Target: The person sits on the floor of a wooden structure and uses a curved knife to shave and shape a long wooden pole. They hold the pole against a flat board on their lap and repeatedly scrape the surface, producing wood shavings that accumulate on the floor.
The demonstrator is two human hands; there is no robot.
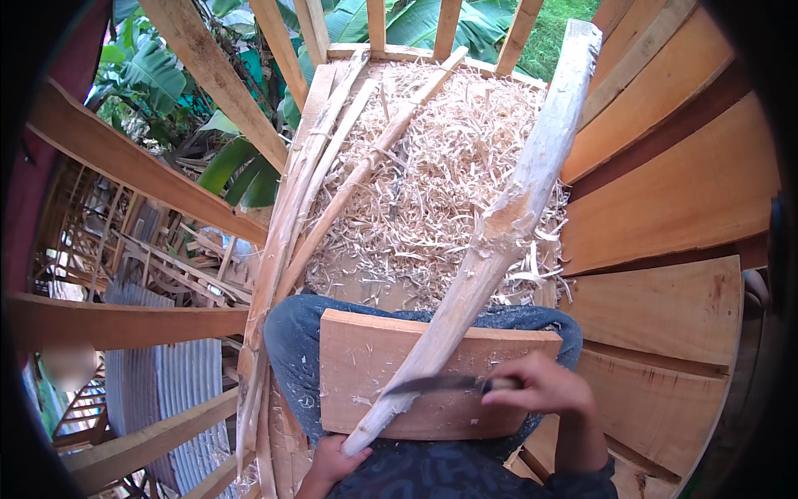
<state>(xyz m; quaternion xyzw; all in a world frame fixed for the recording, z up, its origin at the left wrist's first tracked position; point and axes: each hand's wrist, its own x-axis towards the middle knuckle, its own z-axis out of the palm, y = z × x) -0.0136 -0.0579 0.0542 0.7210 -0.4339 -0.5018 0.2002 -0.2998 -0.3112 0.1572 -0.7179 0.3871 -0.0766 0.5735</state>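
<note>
A long, pale, peeled branch (465, 287) lies slantwise across a wooden board (353, 358) on my lap, its thick end far off to the upper right. Low in the view, my left hand (334, 459) is closed round the branch's near end. My right hand (540, 384) grips the handle of a knife (432, 383). The dark blade points left, and its tip end lies over the branch, a little above my left hand. Small chips dot the board. A brownish bare patch shows midway along the branch.
Curly wood shavings (432, 183) cover the floor in front of my knees. Several long poles (366, 166) lie along the left side. Slatted wooden rails (150, 187) rise on the left, and plank walling (665, 200) encloses the right. Corrugated metal sheets (166, 391) stand beyond the left rails.
</note>
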